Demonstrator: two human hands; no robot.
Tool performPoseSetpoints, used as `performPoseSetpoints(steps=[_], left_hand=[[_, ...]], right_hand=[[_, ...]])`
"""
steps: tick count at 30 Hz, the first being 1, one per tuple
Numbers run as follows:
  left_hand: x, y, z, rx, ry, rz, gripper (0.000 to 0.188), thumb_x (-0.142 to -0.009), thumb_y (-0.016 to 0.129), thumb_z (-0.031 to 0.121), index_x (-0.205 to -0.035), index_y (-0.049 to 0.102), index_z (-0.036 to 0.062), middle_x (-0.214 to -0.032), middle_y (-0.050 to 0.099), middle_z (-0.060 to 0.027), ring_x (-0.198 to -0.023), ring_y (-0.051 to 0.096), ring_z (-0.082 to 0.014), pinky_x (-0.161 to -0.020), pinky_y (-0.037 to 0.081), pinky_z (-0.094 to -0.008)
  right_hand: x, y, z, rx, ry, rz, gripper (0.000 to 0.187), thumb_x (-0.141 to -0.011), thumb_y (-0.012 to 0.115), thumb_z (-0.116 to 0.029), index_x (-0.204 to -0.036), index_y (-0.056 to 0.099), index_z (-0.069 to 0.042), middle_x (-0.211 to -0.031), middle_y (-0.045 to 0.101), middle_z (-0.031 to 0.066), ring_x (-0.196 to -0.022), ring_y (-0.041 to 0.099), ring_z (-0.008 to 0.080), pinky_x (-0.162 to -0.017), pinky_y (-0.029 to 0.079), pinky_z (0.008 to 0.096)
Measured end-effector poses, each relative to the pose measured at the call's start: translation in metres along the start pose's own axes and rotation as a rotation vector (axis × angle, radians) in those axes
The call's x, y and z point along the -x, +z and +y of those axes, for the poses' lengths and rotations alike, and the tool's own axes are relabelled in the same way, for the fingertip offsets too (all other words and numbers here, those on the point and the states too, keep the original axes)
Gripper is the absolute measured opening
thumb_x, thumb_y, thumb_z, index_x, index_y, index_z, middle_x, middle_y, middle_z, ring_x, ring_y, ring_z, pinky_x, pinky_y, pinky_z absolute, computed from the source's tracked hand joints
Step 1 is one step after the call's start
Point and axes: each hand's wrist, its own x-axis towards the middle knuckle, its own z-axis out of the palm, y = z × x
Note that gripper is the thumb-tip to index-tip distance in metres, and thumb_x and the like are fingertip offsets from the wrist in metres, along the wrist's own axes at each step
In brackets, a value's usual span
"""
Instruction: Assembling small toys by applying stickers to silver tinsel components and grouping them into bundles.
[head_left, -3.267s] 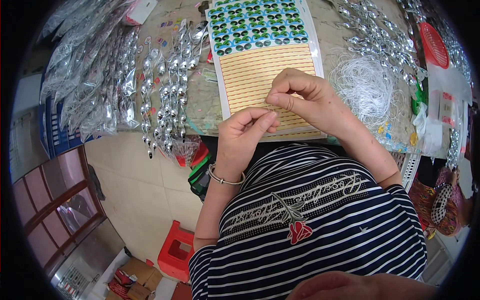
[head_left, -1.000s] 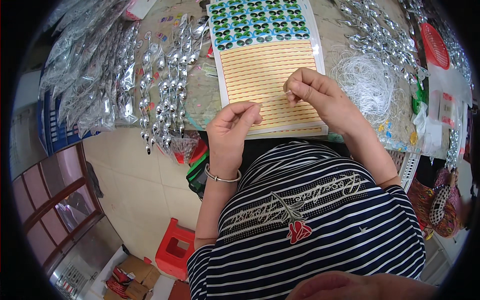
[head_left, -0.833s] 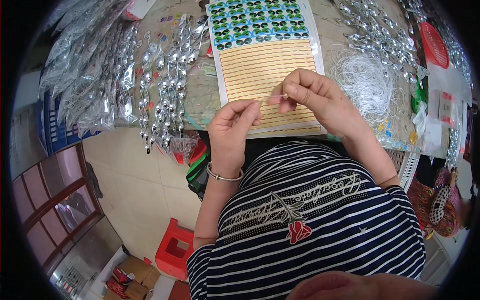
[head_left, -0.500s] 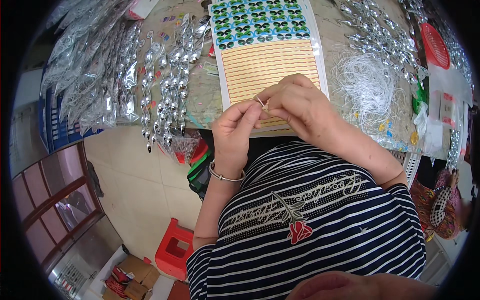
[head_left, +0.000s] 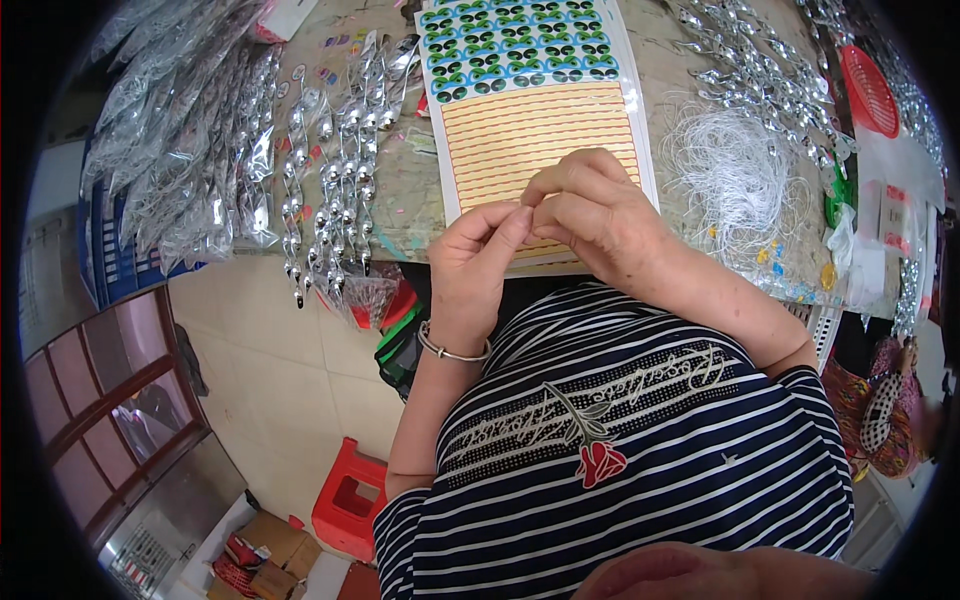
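Observation:
My left hand and my right hand meet over the near part of a yellow sheet with wavy red lines. The thumb and forefinger of each are pinched, fingertips touching or nearly so. Whatever they hold is tiny and hidden between the fingers. Beyond the yellow sheet lies a sticker sheet with green, black and blue round shapes. To the right of my right hand is a loose heap of thin white string.
Shiny silver twisted strands hang over the table edge on the left, beside a pile in clear plastic. More silver strands and a red basket are at the right. A red stool stands on the floor.
My fingertips have come closer together, and the thin whitish strand and small pale piece seen between them are now covered. Both hands stay over the same place.

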Motion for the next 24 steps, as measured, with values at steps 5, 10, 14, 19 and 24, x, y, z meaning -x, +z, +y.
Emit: performPoseSetpoints(steps=[5, 10, 14, 19, 24], left_hand=[[0.001, 0.002, 0.007, -0.104, 0.033, 0.004, 0.015, -0.091, 0.061, 0.01, -0.097, 0.065, -0.0028, -0.082, 0.065, -0.0025, -0.076, 0.057, -0.0066, -0.073, 0.046, -0.0202], [0.001, 0.0, 0.004, -0.125, 0.043, 0.002, 0.013, -0.091, 0.061, 0.011, -0.093, 0.065, -0.0017, -0.08, 0.063, -0.0013, -0.075, 0.056, -0.0057, -0.07, 0.045, -0.0195], [0.0, 0.001, 0.003, -0.162, 0.068, -0.025, 0.012, -0.091, 0.062, 0.011, -0.091, 0.064, -0.0007, -0.078, 0.063, -0.0008, -0.072, 0.054, -0.0044, -0.067, 0.043, -0.0182], [0.001, 0.002, 0.004, -0.137, -0.003, -0.039, 0.013, -0.091, 0.061, 0.011, -0.093, 0.066, -0.0003, -0.076, 0.063, -0.0007, -0.067, 0.049, -0.0035, -0.063, 0.039, -0.0174], [0.001, 0.002, 0.004, -0.061, -0.083, -0.052, 0.012, -0.09, 0.061, 0.011, -0.092, 0.066, -0.0006, -0.075, 0.063, -0.0013, -0.066, 0.049, -0.0039, -0.062, 0.036, -0.0175]], right_hand=[[-0.002, -0.007, 0.003, -0.006, 0.098, 0.033, 0.011, -0.079, 0.067, -0.004, -0.089, 0.062, -0.006, -0.098, 0.057, 0.0085, -0.093, 0.051, 0.0265, -0.082, 0.042, 0.0349], [-0.002, -0.002, 0.011, -0.23, 0.22, 0.069, 0.008, -0.082, 0.064, -0.01, -0.08, 0.06, -0.004, -0.085, 0.056, 0.0098, -0.082, 0.053, 0.028, -0.077, 0.043, 0.0367], [-0.001, 0.002, 0.015, -0.319, 0.273, 0.067, 0.01, -0.084, 0.063, -0.009, -0.08, 0.059, -0.002, -0.081, 0.056, 0.0099, -0.079, 0.054, 0.0262, -0.075, 0.043, 0.0351], [-0.002, 0.001, 0.016, -0.427, 0.385, -0.046, 0.005, -0.09, 0.059, -0.007, -0.09, 0.06, -0.002, -0.092, 0.055, 0.0041, -0.086, 0.052, 0.0139, -0.076, 0.043, 0.0264], [-0.004, 0.004, 0.016, -0.603, 0.438, -0.042, 0.006, -0.089, 0.061, -0.007, -0.091, 0.063, -0.002, -0.092, 0.055, 0.0036, -0.087, 0.053, 0.0131, -0.078, 0.043, 0.0257]])
